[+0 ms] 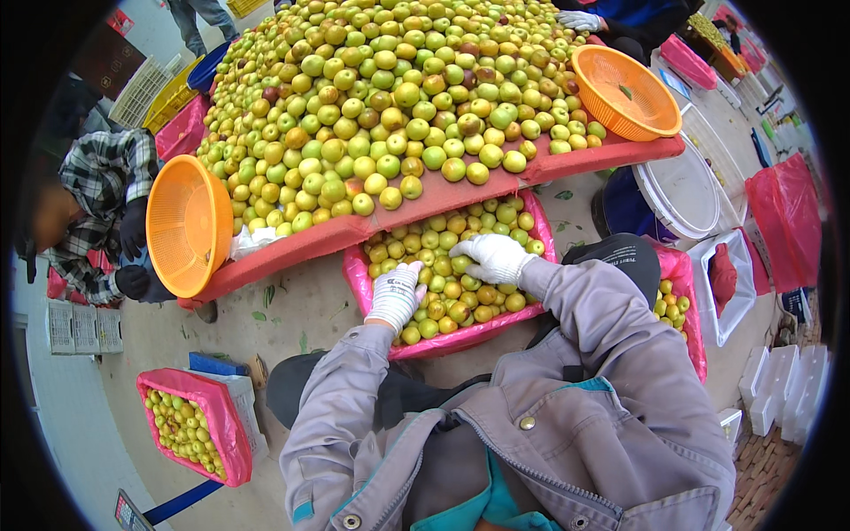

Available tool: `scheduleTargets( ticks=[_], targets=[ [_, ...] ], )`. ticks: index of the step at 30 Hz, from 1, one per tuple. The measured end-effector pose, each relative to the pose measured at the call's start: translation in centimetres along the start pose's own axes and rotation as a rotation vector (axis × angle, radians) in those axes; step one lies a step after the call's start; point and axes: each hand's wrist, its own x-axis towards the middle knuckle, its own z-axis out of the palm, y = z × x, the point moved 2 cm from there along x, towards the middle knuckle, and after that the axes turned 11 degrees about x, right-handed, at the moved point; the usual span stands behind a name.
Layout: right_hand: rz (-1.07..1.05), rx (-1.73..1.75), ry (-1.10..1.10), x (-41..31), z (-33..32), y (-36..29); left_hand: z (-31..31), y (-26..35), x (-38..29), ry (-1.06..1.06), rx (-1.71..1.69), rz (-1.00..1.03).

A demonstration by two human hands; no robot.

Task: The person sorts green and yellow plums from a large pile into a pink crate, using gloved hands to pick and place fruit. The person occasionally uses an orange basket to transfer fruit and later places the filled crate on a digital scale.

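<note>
Before me stands a crate lined with pink plastic point(458, 342), filled with green-yellow jujube-like fruits point(458, 290). My left hand point(397, 295), in a white knit glove, rests on the fruits at the crate's left side; whether it grips one is unclear. My right hand point(493, 259), gloved alike, lies over the fruits near the middle, its fingers curled at a green fruit point(460, 264); a firm grip cannot be made out. Beyond the crate, a large heap of the same fruits point(398, 113) covers a table with a red padded edge point(597, 158).
Orange plastic baskets stand on the table's left point(190, 226) and right point(627, 93). A person in a checked shirt point(109, 166) sits at left; a gloved hand point(579, 21) touches the heap's far right. Pink-lined crates stand lower left point(237, 425) and right point(690, 312), beside a lidded bucket point(677, 199).
</note>
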Motion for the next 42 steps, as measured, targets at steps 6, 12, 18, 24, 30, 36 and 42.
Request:
scheduleTargets(
  ticks=[6,12,18,24,30,36,42],
  targets=[
    [-0.053,-0.021,0.11,-0.7,-1.2,-1.2,-0.5,0.6,-0.8,0.05,0.057,0.008],
    [-0.141,-0.038,0.512,-1.4,-7.5,-2.9,-3.0,2.2,-1.2,0.04,0.008,-0.025],
    [0.116,0.03,0.811,-2.6,-19.8,0.6,-4.9,5.5,-2.1,0.016,-0.142,0.061],
    [0.123,-0.128,0.591,-0.3,-22.6,3.1,-5.2,7.0,-1.6,0.002,-0.152,0.126],
    [0.402,-0.595,0.402,3.5,-22.1,1.0,-5.6,7.4,-0.2,0.062,-0.151,0.18],
    [0.305,-0.576,0.44,3.3,-22.0,2.4,-5.4,7.8,0.8,0.163,-0.151,0.238],
    [0.176,-0.137,0.61,0.0,-23.6,5.8,-6.4,9.2,2.1,0.103,-0.243,0.243]
  ],
)
